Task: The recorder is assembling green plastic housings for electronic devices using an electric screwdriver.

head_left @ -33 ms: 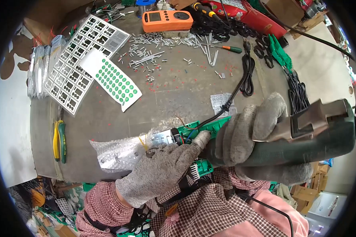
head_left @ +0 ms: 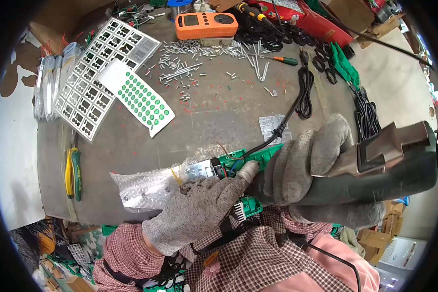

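My right hand (head_left: 309, 160), in a grey glove, is wrapped round a dark green power tool (head_left: 384, 187) with a bent metal hook on top. The tool lies roughly level, its left end at the open green plastic housing (head_left: 265, 155); the tip is hidden. My left hand (head_left: 199, 211), also gloved, grips the housing, one finger stretched along it. A silver motor part (head_left: 199, 169) and thin wires sit by the fingers. Bubble wrap (head_left: 143, 190) with a yellow band covers the left end of the piece. A black power cord (head_left: 289, 114) runs into the housing.
Sticker sheets (head_left: 146, 100) lie at the left, above yellow-green pliers (head_left: 73, 173). Loose screws and metal pins (head_left: 180, 73) spread before an orange meter (head_left: 207, 25). A screwdriver (head_left: 284, 61), green clamps (head_left: 344, 65) and bundled black cords (head_left: 367, 114) lie toward the far right.
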### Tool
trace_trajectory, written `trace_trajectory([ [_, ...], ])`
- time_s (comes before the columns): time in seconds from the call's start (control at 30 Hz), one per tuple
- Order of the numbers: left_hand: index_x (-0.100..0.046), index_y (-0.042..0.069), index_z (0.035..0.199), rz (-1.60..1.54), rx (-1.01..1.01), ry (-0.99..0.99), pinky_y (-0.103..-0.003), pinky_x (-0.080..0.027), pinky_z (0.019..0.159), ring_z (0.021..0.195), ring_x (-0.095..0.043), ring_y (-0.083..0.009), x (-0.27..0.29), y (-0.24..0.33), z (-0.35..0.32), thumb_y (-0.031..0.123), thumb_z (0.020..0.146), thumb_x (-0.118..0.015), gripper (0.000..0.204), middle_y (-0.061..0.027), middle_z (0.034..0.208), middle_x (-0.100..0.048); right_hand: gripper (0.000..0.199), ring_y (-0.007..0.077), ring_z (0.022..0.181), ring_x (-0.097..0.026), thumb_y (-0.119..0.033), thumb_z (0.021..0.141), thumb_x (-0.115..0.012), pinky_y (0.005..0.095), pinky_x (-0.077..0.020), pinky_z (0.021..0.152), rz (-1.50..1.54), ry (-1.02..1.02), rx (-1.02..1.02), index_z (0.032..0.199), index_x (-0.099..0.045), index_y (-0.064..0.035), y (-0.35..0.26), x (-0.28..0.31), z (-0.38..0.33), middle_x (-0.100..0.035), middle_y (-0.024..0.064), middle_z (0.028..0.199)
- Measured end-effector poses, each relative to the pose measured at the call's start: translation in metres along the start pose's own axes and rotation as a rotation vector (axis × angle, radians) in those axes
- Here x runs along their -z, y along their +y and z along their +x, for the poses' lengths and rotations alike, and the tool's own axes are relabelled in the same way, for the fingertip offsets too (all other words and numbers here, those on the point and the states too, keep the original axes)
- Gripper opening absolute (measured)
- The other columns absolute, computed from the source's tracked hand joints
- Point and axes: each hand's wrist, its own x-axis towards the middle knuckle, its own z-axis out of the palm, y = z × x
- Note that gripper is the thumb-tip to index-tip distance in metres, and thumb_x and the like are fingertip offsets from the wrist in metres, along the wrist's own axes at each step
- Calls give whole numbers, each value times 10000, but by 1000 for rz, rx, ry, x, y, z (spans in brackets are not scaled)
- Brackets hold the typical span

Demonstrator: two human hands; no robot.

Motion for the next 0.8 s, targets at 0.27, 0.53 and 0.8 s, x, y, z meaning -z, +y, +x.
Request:
trace_trajectory([
  [0.27,-287,88,1612,2,-3,-11,-344,-550,663,753,-672,-187,0,1,-1,149,898,-592,779,-16,935,-670,728,227,596,-633,-654,927,-609,507,-538,749,4,38,5,1338,-482,-67,7,-1,8,-644,113,754],
  [0.53,-444,69,1507,-190,102,-124,-464,-533,698,794,-685,-348,6,2,2,161,899,-683,660,-132,891,-696,713,229,588,-627,-642,931,-609,495,-535,728,20,87,16,1323,-484,-61,5,-6,-6,-643,116,755],
  [0.8,-372,131,1573,-296,152,-167,-461,-525,686,781,-678,-357,9,1,2,126,915,-652,715,-133,875,-687,698,230,580,-620,-631,935,-608,482,-531,707,34,120,24,1309,-485,-54,64,-27,34,-641,119,756],
])
